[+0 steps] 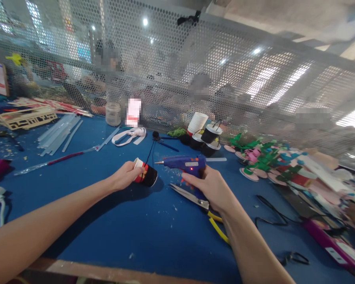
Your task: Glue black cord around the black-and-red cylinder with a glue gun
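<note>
My left hand [129, 176] is closed around a small paper cup [150, 176], tilted on its side and partly wrapped in black yarn. A strand of the black yarn [150, 152] runs up from the cup to a small dark ball [156, 135]. In my right hand [214, 189] is a blue glue gun [183, 162], its metal nozzle pointing left toward the cup but apart from it. A clear glue stick [216, 159] sticks out of the gun's back. Beneath the gun lie scissors [192, 196] with yellow handles, partly hidden by my right hand.
Glue sticks [57, 133], a white ribbon [129, 136] and a jar [113, 114] lie on the left and back. Stacked white cups [197, 123] and black-wrapped cups [211, 134] stand behind the gun. Craft flowers [254, 157] and a purple power strip [331, 244] sit right. Perforated metal panel [171, 59] behind.
</note>
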`<state>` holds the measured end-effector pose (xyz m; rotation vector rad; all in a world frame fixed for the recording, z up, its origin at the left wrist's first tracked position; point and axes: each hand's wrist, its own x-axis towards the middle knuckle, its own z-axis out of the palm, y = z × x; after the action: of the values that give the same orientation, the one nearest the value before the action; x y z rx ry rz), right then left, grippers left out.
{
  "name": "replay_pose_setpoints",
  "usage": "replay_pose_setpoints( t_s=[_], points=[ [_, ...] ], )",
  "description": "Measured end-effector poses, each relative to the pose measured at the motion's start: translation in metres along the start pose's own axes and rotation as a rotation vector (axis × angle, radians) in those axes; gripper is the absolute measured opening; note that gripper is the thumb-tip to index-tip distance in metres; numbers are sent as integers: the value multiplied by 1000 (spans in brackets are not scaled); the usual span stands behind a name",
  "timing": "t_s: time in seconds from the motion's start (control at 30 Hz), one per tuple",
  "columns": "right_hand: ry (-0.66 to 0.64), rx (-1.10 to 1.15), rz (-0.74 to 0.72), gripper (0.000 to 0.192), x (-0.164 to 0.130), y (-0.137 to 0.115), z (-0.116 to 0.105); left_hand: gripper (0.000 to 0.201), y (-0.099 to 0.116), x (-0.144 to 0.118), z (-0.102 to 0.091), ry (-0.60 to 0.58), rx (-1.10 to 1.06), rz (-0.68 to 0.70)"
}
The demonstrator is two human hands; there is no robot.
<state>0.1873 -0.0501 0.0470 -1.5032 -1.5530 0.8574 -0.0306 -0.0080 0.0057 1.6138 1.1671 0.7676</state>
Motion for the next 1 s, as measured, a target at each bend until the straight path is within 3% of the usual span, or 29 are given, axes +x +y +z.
replay_pose_setpoints(
  t_s=[0.17,0.4,0.5,0.57,0.73,0.8,0.9,1.0],
  points=[
    [4,-138,93,28,34,15,-6,22,2,0,1,32,-62,-17],
    [124,-364,216,25,83,50,4,23,-1,-3,1,4,-66,25],
    [191,-434,176,18,85,45,11,24,-1,-4,2,-3,-54,42],
    [165,-428,107,19,79,33,20,24,0,-5,3,-18,-66,49],
    [-180,-241,-56,40,55,0,58,25,1,-7,6,-29,-49,44],
    [-333,-13,-82,42,47,-5,72,24,1,-9,7,-59,-50,59],
    [-295,246,-108,30,42,-6,81,23,2,-11,9,-118,-81,52],
    [-172,277,-129,23,41,-4,76,22,6,-10,10,-103,-141,-22]
  ],
)
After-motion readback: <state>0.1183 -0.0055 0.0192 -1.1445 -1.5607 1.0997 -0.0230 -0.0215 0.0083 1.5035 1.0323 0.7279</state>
